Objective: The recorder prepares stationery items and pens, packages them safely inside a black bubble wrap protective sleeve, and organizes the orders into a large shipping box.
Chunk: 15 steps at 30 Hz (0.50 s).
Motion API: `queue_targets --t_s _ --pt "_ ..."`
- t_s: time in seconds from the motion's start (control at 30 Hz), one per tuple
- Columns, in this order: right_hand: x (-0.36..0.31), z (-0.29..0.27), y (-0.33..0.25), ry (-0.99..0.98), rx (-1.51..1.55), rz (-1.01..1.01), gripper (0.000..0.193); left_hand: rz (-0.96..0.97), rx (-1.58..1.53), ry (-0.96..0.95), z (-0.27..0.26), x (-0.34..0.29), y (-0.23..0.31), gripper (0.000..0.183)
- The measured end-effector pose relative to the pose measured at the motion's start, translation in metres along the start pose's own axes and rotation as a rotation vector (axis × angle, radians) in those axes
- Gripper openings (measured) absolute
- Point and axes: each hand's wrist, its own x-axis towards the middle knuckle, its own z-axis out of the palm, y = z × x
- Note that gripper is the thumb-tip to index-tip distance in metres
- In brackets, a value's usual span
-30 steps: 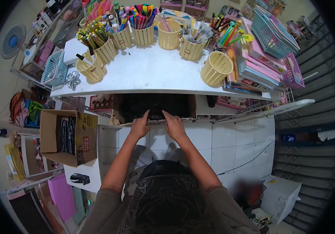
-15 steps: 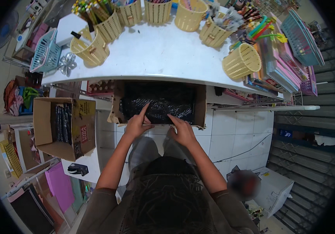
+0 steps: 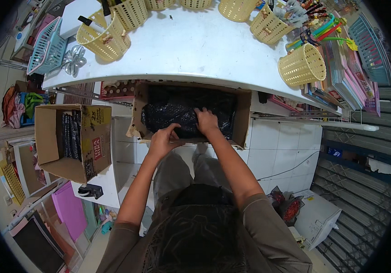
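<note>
In the open brown cardboard box [image 3: 242, 116] below the smooth white tabletop [image 3: 195, 52], we see a shiny black plastic bundle [image 3: 164, 116]. Our half-curled right hand [image 3: 207, 121] touches it; our left hand [image 3: 161, 142], loosely cupped, is at the near rim. We cannot tell whether either grips.

toward twelve o'clock we see an open carton [image 3: 242, 113] bearing black bubble wrap [image 3: 163, 117]; its own support is hidden. our white tabletop [image 3: 195, 48] carries a light-blue basket [image 3: 47, 48] and a silver flower ornament [image 3: 74, 60] at ten, yellow perforated baskets [image 3: 302, 66] from ten-thirty round to two, and stacked books [image 3: 348, 79] past two. at nine, our white counter [image 3: 110, 193] bears a printed carton [image 3: 99, 159], with a small black device [image 3: 90, 191] at eight. on the white floor tiles [image 3: 286, 136], between three and four, we find a thin black cable [image 3: 286, 172].
</note>
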Motion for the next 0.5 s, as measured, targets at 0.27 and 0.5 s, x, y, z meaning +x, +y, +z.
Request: queue_targets --t_s 0.27,0.5 --pt "-0.020 -0.008 0.011 0.179 -0.125 -0.129 0.024 -0.006 -0.038 0.000 -0.004 0.003 0.004 0.072" --pt "-0.065 -0.048 0.034 0.092 0.384 -0.361 0.021 0.162 0.098 0.196 -0.003 0.001 0.011 0.071"
